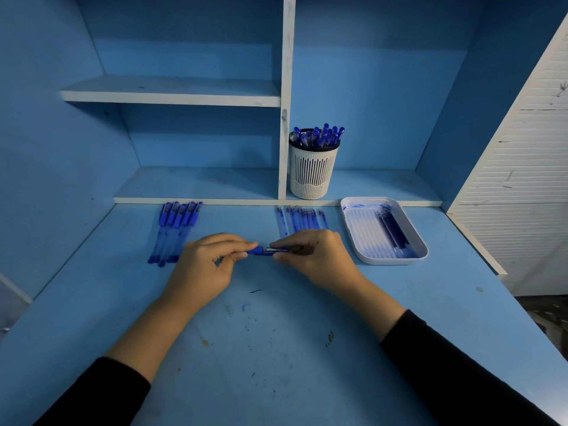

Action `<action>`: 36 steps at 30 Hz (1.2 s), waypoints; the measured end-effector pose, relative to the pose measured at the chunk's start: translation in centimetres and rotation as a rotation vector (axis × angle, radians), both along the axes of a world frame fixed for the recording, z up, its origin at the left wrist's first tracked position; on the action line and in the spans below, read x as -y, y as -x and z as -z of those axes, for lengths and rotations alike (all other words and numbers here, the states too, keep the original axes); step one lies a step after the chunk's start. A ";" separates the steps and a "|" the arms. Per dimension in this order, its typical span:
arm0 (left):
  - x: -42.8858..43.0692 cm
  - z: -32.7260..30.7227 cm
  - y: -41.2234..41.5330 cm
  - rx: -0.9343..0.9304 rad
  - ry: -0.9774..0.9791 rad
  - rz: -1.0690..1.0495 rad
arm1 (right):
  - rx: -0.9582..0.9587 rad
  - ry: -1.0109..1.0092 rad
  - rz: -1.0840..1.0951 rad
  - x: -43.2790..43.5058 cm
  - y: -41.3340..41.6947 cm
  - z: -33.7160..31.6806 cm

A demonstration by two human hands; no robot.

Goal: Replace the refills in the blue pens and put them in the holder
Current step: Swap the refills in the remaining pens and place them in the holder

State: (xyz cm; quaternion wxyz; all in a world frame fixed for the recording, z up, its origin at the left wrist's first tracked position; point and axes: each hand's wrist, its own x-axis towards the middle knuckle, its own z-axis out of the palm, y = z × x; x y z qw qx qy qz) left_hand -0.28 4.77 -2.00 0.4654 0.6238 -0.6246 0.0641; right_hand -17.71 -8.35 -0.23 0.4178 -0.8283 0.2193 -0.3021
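Observation:
A blue pen [265, 250] lies level between both hands above the middle of the blue desk. My left hand [205, 265] pinches its blue tip end. My right hand [316, 256] grips the clear barrel, most of which is hidden under the fingers. Several blue pens [176, 229] lie in a row at the back left. Several refills [299, 218] lie side by side just beyond my right hand. The white slotted holder [312, 176] stands on the low shelf, filled with several blue pens [319, 137].
A white tray [365, 238] stained with blue ink sits at the right and holds a few dark refills [395, 232]. A white divider [284, 118] and shelf [172, 95] rise behind the desk. A white slatted panel [516, 186] stands at the right edge.

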 end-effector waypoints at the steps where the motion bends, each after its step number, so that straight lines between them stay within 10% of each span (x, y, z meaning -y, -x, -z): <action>1: 0.1 0.1 -0.1 0.006 0.000 0.003 | 0.000 0.015 -0.001 0.1 0.0 0.1; 22: 2.0 -1.2 0.9 -0.254 -0.081 0.068 | 0.387 -0.166 0.003 0.5 0.4 -2.8; 36: 7.4 0.2 -1.8 0.004 -0.564 -0.241 | 0.732 0.446 0.533 8.1 1.8 -16.2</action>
